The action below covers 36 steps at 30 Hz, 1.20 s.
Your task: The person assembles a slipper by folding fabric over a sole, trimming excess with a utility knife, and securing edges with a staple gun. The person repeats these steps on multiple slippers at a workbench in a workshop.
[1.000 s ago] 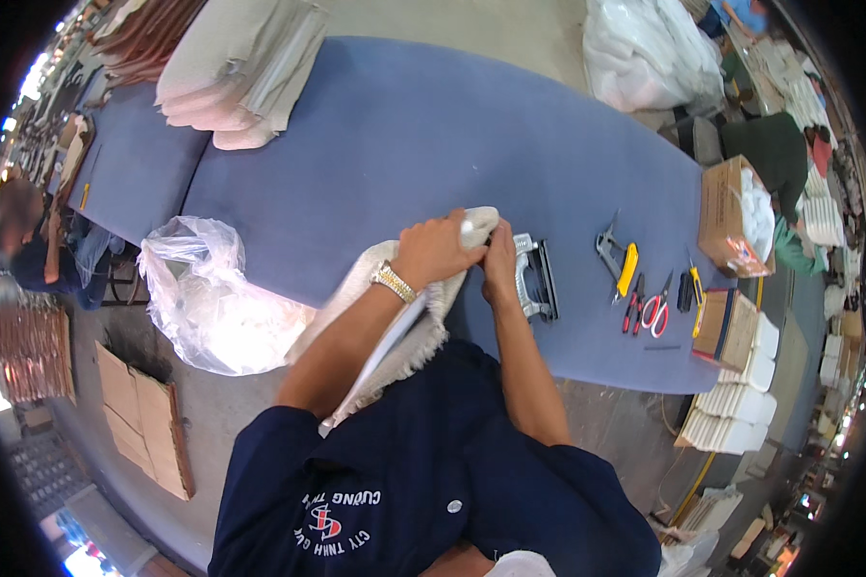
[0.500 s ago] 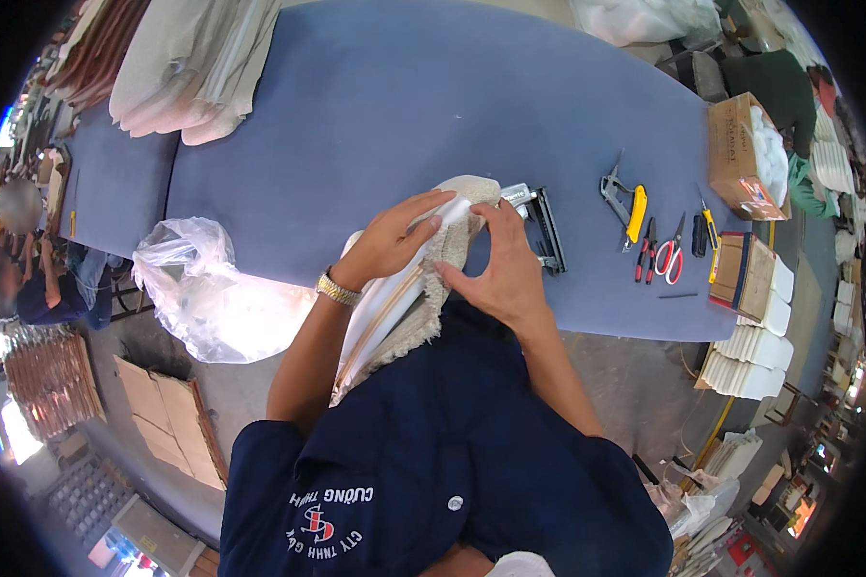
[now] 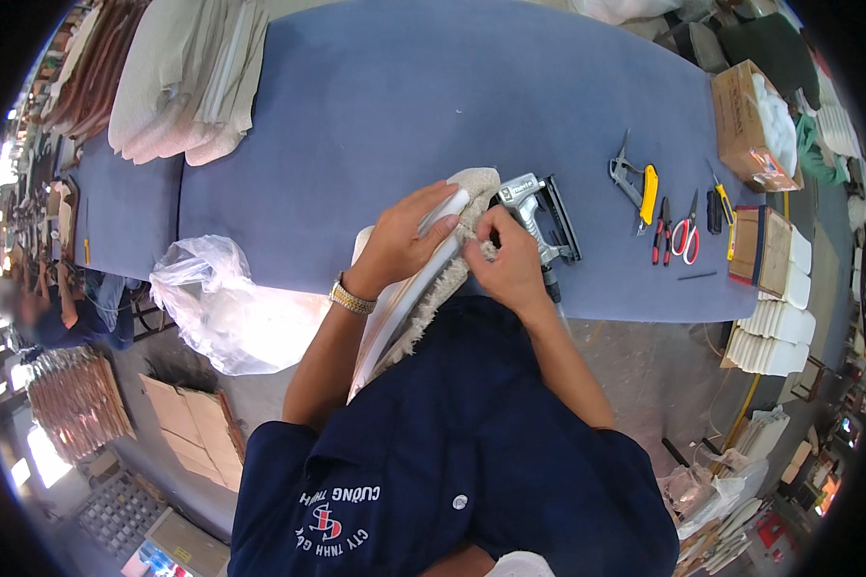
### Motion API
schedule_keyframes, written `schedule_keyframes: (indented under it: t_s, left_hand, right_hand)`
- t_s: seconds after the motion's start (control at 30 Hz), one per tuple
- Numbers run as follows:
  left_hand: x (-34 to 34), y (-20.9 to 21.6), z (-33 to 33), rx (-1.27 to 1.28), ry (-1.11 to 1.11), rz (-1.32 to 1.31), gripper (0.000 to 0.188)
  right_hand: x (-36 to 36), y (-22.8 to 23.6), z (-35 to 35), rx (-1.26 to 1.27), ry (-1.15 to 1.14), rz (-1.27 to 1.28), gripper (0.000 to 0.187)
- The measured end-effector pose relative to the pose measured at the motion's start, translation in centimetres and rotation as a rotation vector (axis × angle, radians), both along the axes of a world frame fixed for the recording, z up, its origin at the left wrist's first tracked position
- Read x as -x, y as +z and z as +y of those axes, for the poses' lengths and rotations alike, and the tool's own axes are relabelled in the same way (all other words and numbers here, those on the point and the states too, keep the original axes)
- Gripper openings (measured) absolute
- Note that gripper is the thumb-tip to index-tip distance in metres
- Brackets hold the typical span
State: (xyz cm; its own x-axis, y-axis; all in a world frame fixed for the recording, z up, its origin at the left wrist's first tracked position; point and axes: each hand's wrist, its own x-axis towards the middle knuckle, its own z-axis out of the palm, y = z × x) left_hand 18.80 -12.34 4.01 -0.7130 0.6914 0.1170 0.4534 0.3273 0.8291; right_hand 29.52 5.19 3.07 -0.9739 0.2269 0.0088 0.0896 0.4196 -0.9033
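From my remote view, I see the left hand [image 3: 394, 245] laid over the white strip [image 3: 439, 258], fingers fairly straight and thumb apart from them; whether it grips or merely presses, I cannot tell. The right hand [image 3: 512, 264] is curled, thumb and forefinger apparently pinching the frayed edge of the beige fabric [image 3: 475, 179].

To work this edge well, I judge the left hand should bear down just beside the pinch so the strip cannot slip, while the right draws the fabric evenly, without bunching it or tearing loose threads. The rounded end probably needs smaller, more careful gathers than the straight run.

The fabric piece lies between and under my two hands, its rounded end beyond the fingertips over the counter [image 3: 375, 106] and its long part slanting back toward the body, beneath the left wrist. The staple gun [image 3: 523, 195] sits just beside the right hand.
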Motion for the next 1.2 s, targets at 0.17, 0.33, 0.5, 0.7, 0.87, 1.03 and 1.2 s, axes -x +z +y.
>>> schedule_keyframes:
  t_s: [0.17, 0.33, 0.5, 0.7, 0.87, 1.03, 1.2]
  left_hand:
    - [0.2, -1.0, 0.9, -0.005, -0.013, 0.124, 0.045]
    - [0.0, -1.1, 1.6, 0.044, 0.009, 0.084, 0.043]
    - [0.1, -1.5, 1.6, 0.055, 0.028, 0.075, 0.042]
    - [-0.4, -1.8, 2.2, 0.072, 0.038, 0.083, 0.042]
    - [-0.3, -1.8, 2.4, 0.065, 0.039, 0.114, 0.041]
    - [-0.3, -1.5, 2.5, 0.072, 0.034, 0.093, 0.043]
    - [-0.4, -0.9, 2.4, 0.055, -0.015, 0.101, 0.049]
  right_hand:
    - [0.4, -0.6, -0.7, 0.268, -0.235, 0.007, 0.028]
    - [0.6, 0.7, 0.3, -0.193, -0.046, 0.010, 0.018]
    - [-1.3, -5.3, 1.4, 0.484, -0.148, -0.053, 0.017]
    - [-0.2, 0.3, 0.8, -0.035, -0.159, 0.151, 0.028]
    - [0.0, -0.2, 1.7, -0.274, -0.075, 0.205, 0.033]
    - [-0.3, -4.0, 2.0, 0.356, -0.292, 0.047, 0.026]
    - [0.0, -4.2, 1.5, 0.239, -0.272, 0.166, 0.021]
